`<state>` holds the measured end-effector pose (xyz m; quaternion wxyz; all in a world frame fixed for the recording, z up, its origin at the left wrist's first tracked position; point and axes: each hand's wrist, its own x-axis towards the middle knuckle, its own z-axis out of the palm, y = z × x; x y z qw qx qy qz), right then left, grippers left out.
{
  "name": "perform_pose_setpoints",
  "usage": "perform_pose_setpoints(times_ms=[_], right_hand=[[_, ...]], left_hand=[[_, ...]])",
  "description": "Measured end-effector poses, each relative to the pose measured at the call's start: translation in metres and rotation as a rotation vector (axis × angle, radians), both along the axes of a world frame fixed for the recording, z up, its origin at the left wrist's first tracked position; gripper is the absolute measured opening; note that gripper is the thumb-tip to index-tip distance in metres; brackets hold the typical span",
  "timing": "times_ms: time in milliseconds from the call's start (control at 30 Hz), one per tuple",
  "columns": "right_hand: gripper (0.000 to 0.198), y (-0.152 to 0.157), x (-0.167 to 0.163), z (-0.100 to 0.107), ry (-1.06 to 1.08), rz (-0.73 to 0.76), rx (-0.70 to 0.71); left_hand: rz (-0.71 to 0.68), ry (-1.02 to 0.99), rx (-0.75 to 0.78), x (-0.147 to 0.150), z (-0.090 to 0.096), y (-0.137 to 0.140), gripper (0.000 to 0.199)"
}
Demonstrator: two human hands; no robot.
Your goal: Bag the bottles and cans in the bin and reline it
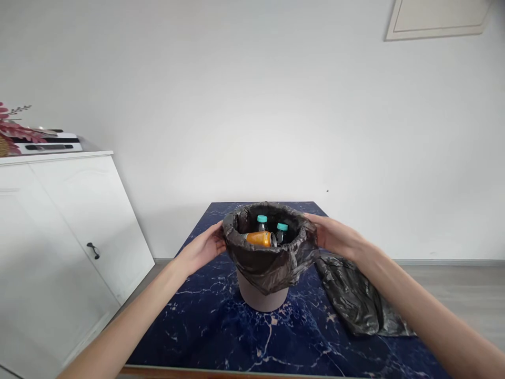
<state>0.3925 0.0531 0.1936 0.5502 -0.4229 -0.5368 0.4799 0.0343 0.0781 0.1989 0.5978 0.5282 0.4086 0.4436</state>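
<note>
A trash bin (262,299) stands upright on the table, lined with a black garbage bag (262,266) folded outward over its rim. Inside lie an orange can (259,239) on its side and two bottles with teal caps, one bottle cap (262,219) at the back and another bottle cap (282,227) at the right. My left hand (205,247) grips the bag at the left of the rim, its fingers curled. On the opposite side my right hand (335,236) holds the bag's edge, with its fingertips partly hidden behind the plastic.
Another black plastic bag (355,295) lies crumpled on the blue marbled table (221,337), under my right forearm. A white cabinet (79,210) stands at the left, bearing a pink plant (19,131). Behind the table rises a white wall (252,105).
</note>
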Motion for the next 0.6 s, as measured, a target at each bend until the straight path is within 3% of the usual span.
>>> perform_pose_setpoints(times_ms=[100,300,400,500,600], right_hand=[[0.046,-0.003,0.002,0.022,0.192,-0.092,-0.066],[0.059,-0.018,0.011,0.054,0.209,-0.259,0.205],[0.055,-0.026,0.021,0.062,0.196,-0.272,0.200],[0.051,-0.029,0.038,0.063,0.232,-0.256,0.138],[0.043,-0.029,0.054,0.056,0.277,-0.285,0.095]], left_hand=[[0.092,-0.032,0.091,0.012,0.022,-0.001,0.024],[0.224,-0.101,0.225,0.019,0.076,-0.014,0.026],[0.278,-0.121,0.315,0.018,0.098,-0.020,0.029],[0.325,-0.189,0.325,0.009,0.106,-0.019,0.031],[0.337,-0.350,0.250,-0.005,0.103,-0.012,0.033]])
